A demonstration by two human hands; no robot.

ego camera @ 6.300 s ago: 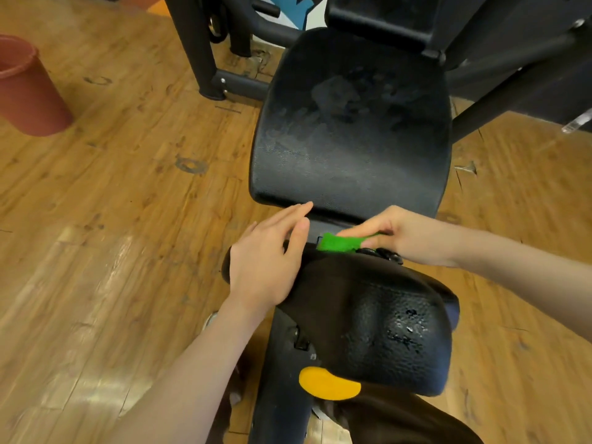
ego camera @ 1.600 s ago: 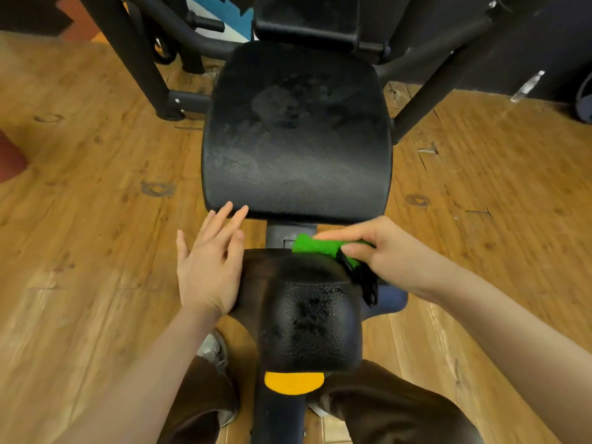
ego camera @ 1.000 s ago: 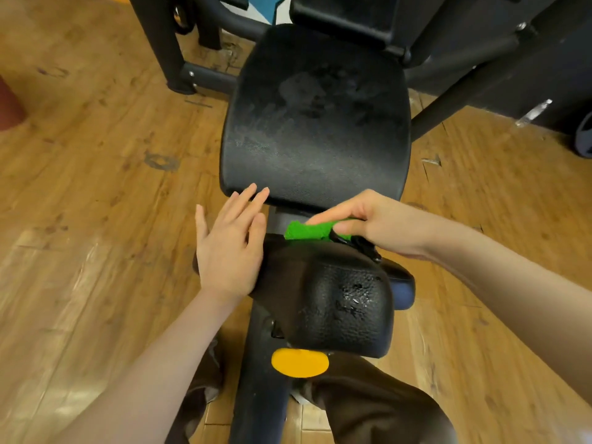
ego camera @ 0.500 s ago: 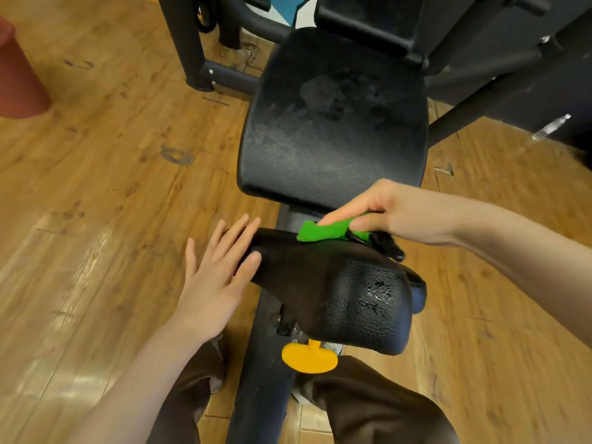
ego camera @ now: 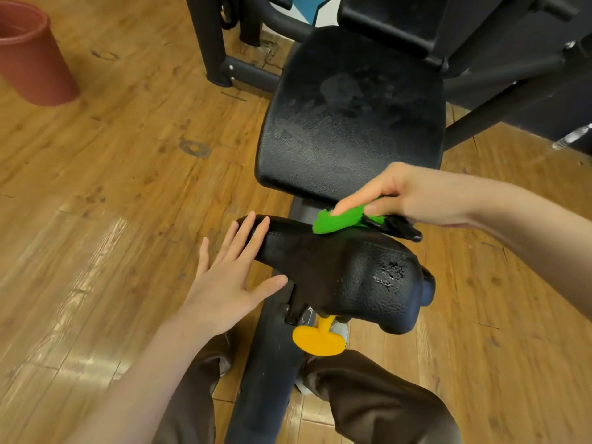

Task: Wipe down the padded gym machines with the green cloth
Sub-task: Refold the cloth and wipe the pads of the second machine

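Wooden plank flooring [ego camera: 128, 174] fills most of what I see through the head camera, scuffed and glossy where light falls on it. From here I look down on a black gym machine: a small textured pad [ego camera: 346, 274] sits closest to me, and beyond it lies a larger, flat seat pad [ego camera: 352, 123] showing dull smears on its surface.

My right hand [ego camera: 413, 197] pinches the green cloth [ego camera: 336, 221], index finger stretched forward on top and thumb tucked under, pressing the cloth onto the far upper edge of the small pad. Something black [ego camera: 400, 229] hangs from the same grip, just behind the cloth; I cannot tell what it is.

My left hand [ego camera: 230, 280] is spread flat, fingers straight and apart, holding nothing. Its fingertips touch the left end of the small pad, across the pad from the cloth, and the thumb points toward the pad's underside.

Below the small pad, nearer me than the cloth, a yellow knob [ego camera: 318, 341] sticks out from the black post [ego camera: 266, 379]. Brown trouser legs [ego camera: 368, 398] straddle that post. Far off to the left of my open hand stands a reddish-brown bin [ego camera: 35, 59]. Black frame tubes [ego camera: 208, 36] rise beyond the seat pad.
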